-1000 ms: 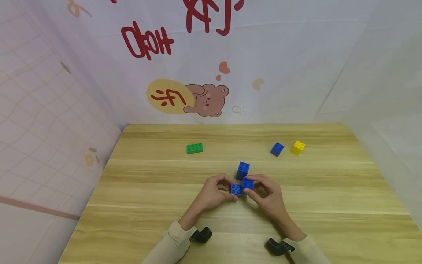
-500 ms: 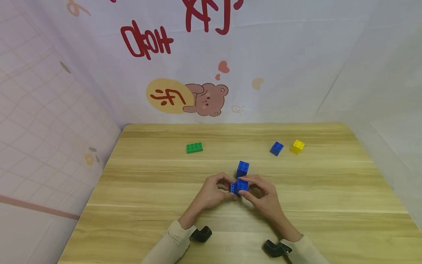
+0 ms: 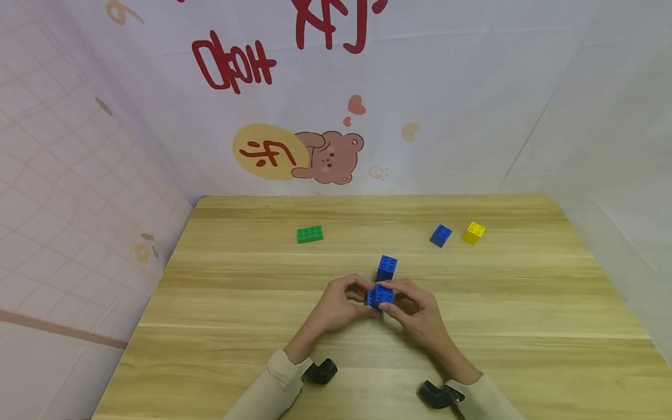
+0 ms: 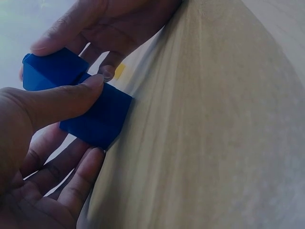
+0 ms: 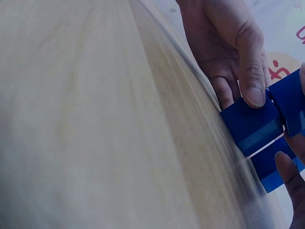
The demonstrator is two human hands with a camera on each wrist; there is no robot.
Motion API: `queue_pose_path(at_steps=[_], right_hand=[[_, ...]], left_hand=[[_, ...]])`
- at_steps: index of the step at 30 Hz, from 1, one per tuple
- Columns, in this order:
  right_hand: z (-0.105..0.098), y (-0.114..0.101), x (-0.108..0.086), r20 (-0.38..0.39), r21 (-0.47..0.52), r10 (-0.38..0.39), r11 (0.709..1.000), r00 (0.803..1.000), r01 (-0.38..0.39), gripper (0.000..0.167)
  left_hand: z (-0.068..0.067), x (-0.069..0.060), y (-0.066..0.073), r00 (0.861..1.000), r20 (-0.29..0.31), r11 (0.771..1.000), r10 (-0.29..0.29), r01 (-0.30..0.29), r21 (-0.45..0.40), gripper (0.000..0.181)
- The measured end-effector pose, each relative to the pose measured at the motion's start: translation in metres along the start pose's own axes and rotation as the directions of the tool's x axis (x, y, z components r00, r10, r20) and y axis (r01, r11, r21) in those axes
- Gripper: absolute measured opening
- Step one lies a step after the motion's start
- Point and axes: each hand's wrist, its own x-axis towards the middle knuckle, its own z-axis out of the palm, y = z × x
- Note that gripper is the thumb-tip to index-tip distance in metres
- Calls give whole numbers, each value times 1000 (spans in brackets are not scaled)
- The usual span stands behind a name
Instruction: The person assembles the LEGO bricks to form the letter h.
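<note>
Head view, centre of frame: the right hand (image 3: 417, 306) pinches the upper brick (image 3: 382, 296), which has shifted left in the past second and now overlaps the lower brick (image 3: 370, 299), gripped by the left hand (image 3: 341, 303); this suggests the pair is being lined up. Most of the lower brick's top is hidden. Left wrist view, upper left: the two sit offset; seating cannot be confirmed. Right wrist view: the upper brick is cut off at the right edge.
</note>
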Motion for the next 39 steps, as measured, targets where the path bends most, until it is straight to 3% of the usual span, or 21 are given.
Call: queue_pose_path(at_steps=[10, 18, 25, 39], right_hand=[[0, 2, -2, 2, -45, 31, 999, 1000, -31, 50], [1, 3, -2, -1, -60, -13, 998, 1000, 13, 52], [5, -34, 12, -21, -117, 17, 993, 1000, -19, 45], [7, -34, 11, -31, -159, 61, 985, 998, -65, 42]], left_hand=[[0, -1, 1, 1000, 3, 1000, 4, -4, 7, 38], [0, -1, 3, 1000, 2, 1000, -6, 6, 29, 38], [-1, -1, 3, 1000, 3, 1000, 7, -7, 28, 38], [0, -1, 3, 1000, -9, 1000, -7, 7, 22, 38]])
